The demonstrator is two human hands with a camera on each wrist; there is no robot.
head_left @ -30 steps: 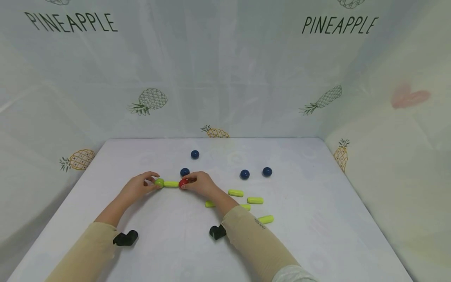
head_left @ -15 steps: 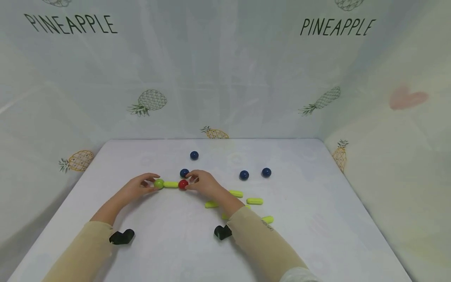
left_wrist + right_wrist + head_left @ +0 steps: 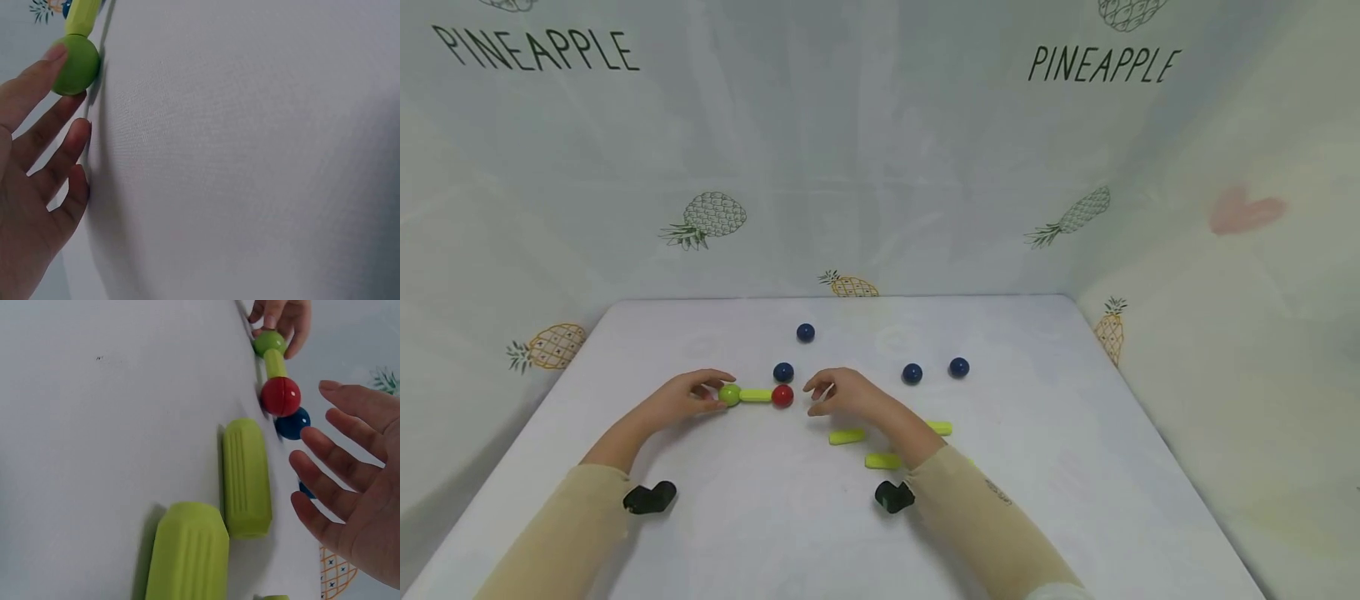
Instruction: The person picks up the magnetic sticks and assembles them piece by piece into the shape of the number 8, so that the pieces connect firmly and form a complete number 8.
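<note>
A green ball (image 3: 729,395), a yellow-green rod (image 3: 756,396) and a red ball (image 3: 782,396) lie in one joined line on the table. My left hand (image 3: 679,398) pinches the green ball between thumb and finger; the left wrist view shows its other fingers loosely bent. Just right of the red ball, my right hand (image 3: 848,394) is apart from it, fingers spread and holding nothing. In the right wrist view, a gap separates that hand from the red ball. A blue ball (image 3: 783,372) sits close behind the red one.
Other blue balls lie farther back, one near the far edge (image 3: 806,333) and two to the right (image 3: 912,373). Several loose yellow-green rods (image 3: 847,437) lie around my right forearm, which partly hides some. A printed pineapple cloth (image 3: 880,167) hangs behind the white table (image 3: 1060,500).
My right hand has let go of the red ball and drawn back to the right. The left hand keeps its pinch on the green ball. The head view has shifted slightly.
</note>
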